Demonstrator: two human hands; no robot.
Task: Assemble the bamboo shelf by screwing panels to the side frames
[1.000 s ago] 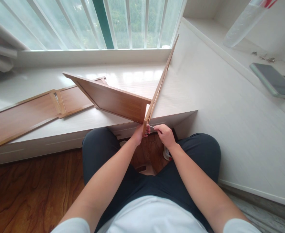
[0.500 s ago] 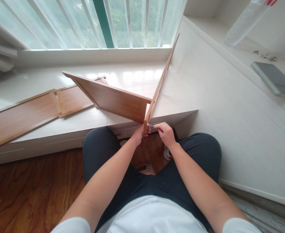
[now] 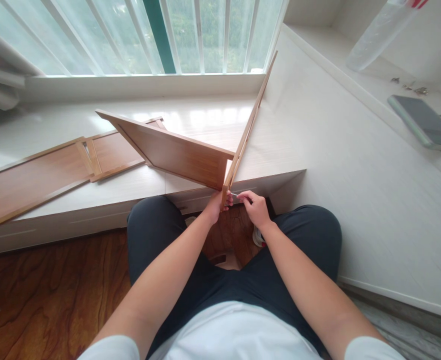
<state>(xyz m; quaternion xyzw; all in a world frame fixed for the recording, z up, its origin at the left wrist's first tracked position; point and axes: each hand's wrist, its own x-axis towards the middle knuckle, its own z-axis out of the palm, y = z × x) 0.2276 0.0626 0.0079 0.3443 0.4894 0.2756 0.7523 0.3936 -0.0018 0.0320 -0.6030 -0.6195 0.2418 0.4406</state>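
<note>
Wooden frame (image 3: 248, 128), likely stiff, light: hold its seven-o'clock end
Left hand (image 3: 216, 206) wraps it there; right hand (image 3: 256, 207) pinches a thin rod (image 3: 234, 194).

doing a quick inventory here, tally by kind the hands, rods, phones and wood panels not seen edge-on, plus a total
Panels: 3 (left flat panel, middle flat panel, tilted panel)
Hands: 2 (left hand, right hand)
Rod: 1
Phone: 1
Total: 7

Bright window (image 3: 185, 40) daylight, glare on ledge (image 3: 205, 119)
</note>
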